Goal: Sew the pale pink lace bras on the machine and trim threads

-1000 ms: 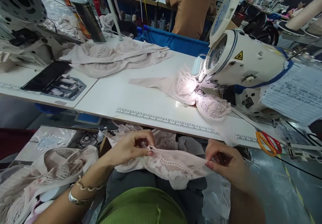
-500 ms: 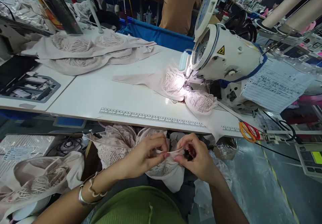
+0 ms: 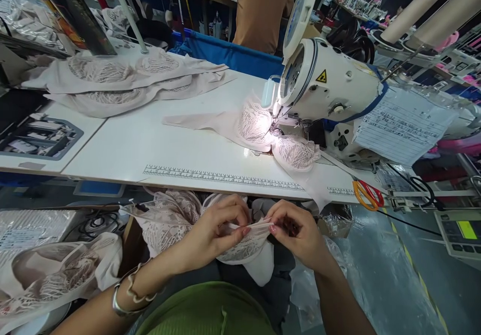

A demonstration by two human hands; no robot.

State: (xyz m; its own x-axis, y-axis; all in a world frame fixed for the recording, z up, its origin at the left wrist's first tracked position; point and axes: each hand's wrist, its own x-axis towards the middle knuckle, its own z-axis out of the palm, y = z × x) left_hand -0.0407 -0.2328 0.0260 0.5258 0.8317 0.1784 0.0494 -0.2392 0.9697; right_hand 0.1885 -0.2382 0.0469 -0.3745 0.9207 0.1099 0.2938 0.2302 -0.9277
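White table (image 3: pixel 188 149), sewing machine (image 3: pixel 334 81) over lace bra (image 3: pixel 295 152), scissors (image 3: pixel 368 194) at edge, left hand (image 3: pixel 218 229), right hand (image 3: pixel 302 232), fingers (image 3: pixel 238 234) pinching pale garment (image 3: pixel 255 255)

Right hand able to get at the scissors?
Likely yes: the scissors lie at the near edge of the table; path looks open, but the right hand must first release the lace garment.

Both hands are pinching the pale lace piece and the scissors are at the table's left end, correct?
No: the scissors are at the right end of the table, as the head view shows. The left hand and right hand do both pinch the pale lace piece.
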